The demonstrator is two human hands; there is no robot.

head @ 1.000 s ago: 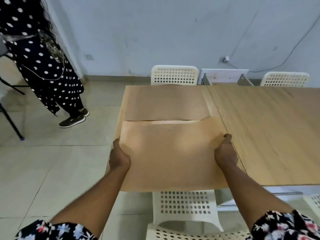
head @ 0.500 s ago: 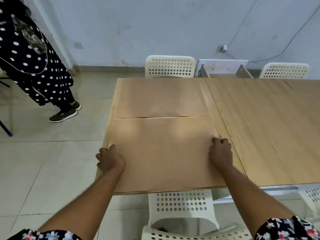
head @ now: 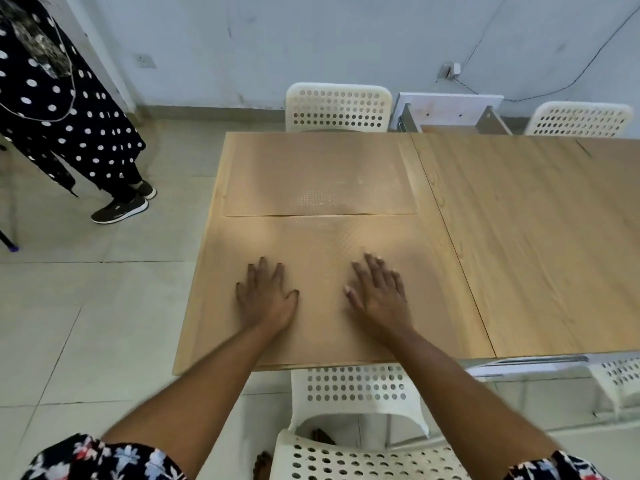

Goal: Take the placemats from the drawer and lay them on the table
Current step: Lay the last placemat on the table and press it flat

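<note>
Near placemat (head: 329, 289) flat on tabletop (head: 536, 237), long axis left-right, its far edge meeting the far placemat (head: 318, 174). Left hand (head: 265, 296) and right hand (head: 379, 294) rest palm-down mid-mat, fingers (head: 372, 268) spread, gripping nothing. Mat directly beneath both, equally near; likely smoothing outward.

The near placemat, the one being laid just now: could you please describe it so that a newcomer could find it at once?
Start at the wooden table and go to its left end, where two tan placemats lie one behind the other. The near placemat reaches the table's front edge, and both the left hand and right hand lie flat on it, whereas the far placemat lies untouched.
</note>
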